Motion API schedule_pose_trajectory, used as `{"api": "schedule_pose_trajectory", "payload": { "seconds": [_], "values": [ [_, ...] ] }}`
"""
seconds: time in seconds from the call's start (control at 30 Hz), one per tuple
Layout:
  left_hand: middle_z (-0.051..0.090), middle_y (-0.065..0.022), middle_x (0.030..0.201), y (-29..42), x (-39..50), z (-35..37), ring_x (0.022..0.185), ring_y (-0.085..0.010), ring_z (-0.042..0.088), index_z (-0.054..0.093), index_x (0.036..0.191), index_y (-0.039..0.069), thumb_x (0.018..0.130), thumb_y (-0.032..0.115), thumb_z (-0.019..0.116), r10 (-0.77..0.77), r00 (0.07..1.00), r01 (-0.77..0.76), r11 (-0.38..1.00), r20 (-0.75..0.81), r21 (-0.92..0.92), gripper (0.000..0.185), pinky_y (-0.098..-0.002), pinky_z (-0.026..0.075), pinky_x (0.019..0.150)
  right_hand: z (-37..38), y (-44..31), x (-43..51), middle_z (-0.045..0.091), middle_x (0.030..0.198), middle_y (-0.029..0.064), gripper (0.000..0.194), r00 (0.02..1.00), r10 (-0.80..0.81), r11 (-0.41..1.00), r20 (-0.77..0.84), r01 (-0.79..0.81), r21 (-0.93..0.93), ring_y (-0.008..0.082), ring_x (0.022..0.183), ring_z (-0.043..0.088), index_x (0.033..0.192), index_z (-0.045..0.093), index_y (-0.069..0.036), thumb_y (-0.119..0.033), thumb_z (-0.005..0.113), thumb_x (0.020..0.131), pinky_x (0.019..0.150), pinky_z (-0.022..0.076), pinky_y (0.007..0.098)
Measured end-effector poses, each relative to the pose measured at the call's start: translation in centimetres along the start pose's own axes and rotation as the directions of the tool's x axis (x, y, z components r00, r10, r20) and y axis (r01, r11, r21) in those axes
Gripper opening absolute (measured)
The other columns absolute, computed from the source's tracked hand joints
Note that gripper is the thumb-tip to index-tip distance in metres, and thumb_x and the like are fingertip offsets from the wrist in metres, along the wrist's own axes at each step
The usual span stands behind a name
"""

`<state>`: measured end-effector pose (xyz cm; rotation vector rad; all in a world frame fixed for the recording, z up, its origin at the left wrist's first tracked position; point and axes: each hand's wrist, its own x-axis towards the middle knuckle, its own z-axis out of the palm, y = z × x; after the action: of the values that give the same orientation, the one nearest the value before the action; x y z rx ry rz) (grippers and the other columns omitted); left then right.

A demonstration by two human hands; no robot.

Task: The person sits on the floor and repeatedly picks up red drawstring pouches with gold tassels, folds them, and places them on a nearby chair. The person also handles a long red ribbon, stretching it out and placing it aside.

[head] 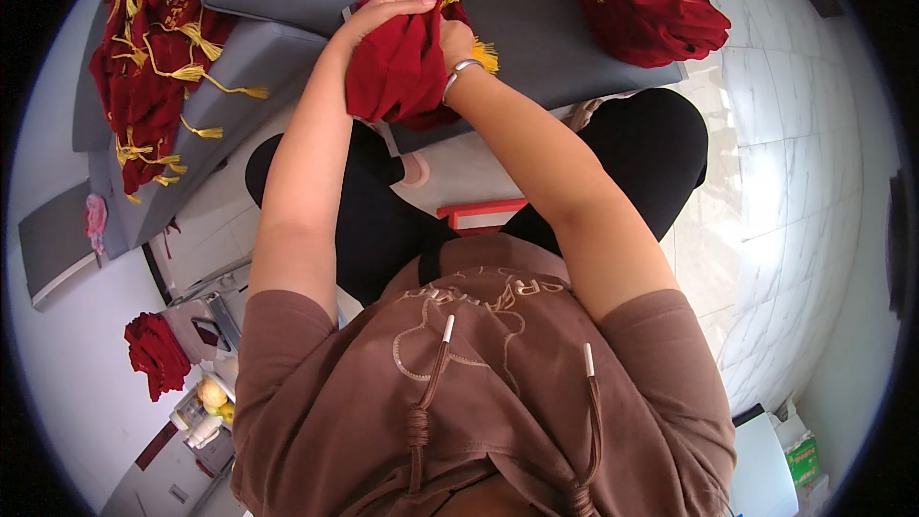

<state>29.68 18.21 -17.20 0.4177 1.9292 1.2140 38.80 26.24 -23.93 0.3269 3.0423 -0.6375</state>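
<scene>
A dark red velvet-like drawstring bag (395, 79) with yellow cord and a yellow tassel (485, 56) is bunched over the near edge of a grey padded bench (524, 21). My left hand (388, 11) lies across its far left side, fingers stretched over the cloth. Curled against the bag's right side, my right hand (456, 43) grips the cloth beside the yellow cord. Folds of fabric hide its fingertips. A silver bangle (463, 72) circles my right wrist.
Several red bags with yellow tassels (161, 64) drape over a grey sofa at left. A stack of red bags (646, 7) bearing yellow writing sits at the bench's right end. Behind at left, more red cloth (159, 355) lies near fruit (212, 393). A red-edged object (481, 217) is between my legs.
</scene>
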Motion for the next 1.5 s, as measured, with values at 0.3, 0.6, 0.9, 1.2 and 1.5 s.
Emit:
{"api": "schedule_pose_trajectory", "payload": {
  "seconds": [0.3, 0.6, 0.9, 1.2, 1.5],
  "values": [
    [0.024, -0.0117, 0.155, -2.4, 2.5, -0.2, 0.145, -0.0246, 0.008, 0.07, 0.112, 0.011, 0.083, 0.06, 0.06, 0.07, 0.984, -0.112, 0.96, 0.167, 0.255, 0.058, -0.0424, 0.01, 0.115, 3.6, -2.0, -1.9, 0.047, 0.139, 0.0035, 0.051, 0.775, -0.181, 0.983, -0.605, 0.153, -0.098, 0.0205, 0.127, 0.044, 0.137, 0.042, -0.023, -0.046, 0.044, 0.091, 0.1, 0.0391, 0.0374],
    [0.022, -0.002, 0.156, -4.9, 2.4, 2.5, 0.144, -0.0315, 0.01, 0.069, 0.109, 0.037, 0.075, 0.063, 0.064, 0.263, 0.961, -0.113, 0.666, -0.09, 0.737, 0.043, -0.0505, 0.001, 0.114, -2.5, -1.8, -8.1, 0.046, 0.136, 0.0129, 0.055, 0.936, -0.229, 0.973, -0.268, 0.222, -0.055, 0.0249, 0.128, 0.043, 0.137, 0.041, -0.01, -0.033, 0.053, 0.089, 0.104, 0.0352, 0.0392],
    [0.026, -0.0007, 0.155, -6.3, 2.7, 4.6, 0.145, -0.0198, 0.011, 0.031, 0.147, 0.023, 0.062, 0.041, 0.071, 0.268, 0.919, -0.012, 0.754, -0.29, 0.657, 0.096, -0.0421, -0.002, 0.114, -10.0, -0.1, -13.7, 0.066, 0.097, 0.009, 0.022, 0.982, -0.163, 0.986, 0.097, 0.159, 0.047, 0.0279, 0.091, 0.062, 0.096, 0.064, -0.007, -0.026, 0.061, 0.086, 0.081, 0.0475, 0.0403],
    [0.02, -0.0036, 0.155, -9.7, 4.8, 4.6, 0.143, -0.0256, 0.016, 0.024, 0.148, 0.021, 0.091, 0.052, 0.038, 0.427, 0.882, 0.033, 0.362, -0.197, 0.932, 0.067, -0.0582, 0.011, 0.111, -4.5, 0.4, -0.8, 0.063, 0.109, 0.0143, 0.035, 0.798, -0.323, 0.933, -0.509, 0.36, -0.028, 0.0307, 0.096, 0.063, 0.11, 0.064, -0.011, -0.038, 0.05, 0.092, 0.093, 0.0438, 0.0456],
    [0.015, -0.0101, 0.156, -4.7, -2.3, 5.7, 0.145, -0.0298, 0.01, 0.019, 0.15, 0.016, 0.096, 0.043, 0.033, 0.19, 0.978, -0.008, 0.462, -0.09, 0.887, 0.062, -0.0567, 0.006, 0.113, -5.4, -0.9, 2.0, 0.063, 0.113, 0.0141, 0.042, 0.954, -0.276, 0.943, -0.12, 0.244, -0.228, 0.0357, 0.098, 0.063, 0.122, 0.06, -0.027, -0.05, 0.037, 0.096, 0.086, 0.0505, 0.0448]
  ]
}}
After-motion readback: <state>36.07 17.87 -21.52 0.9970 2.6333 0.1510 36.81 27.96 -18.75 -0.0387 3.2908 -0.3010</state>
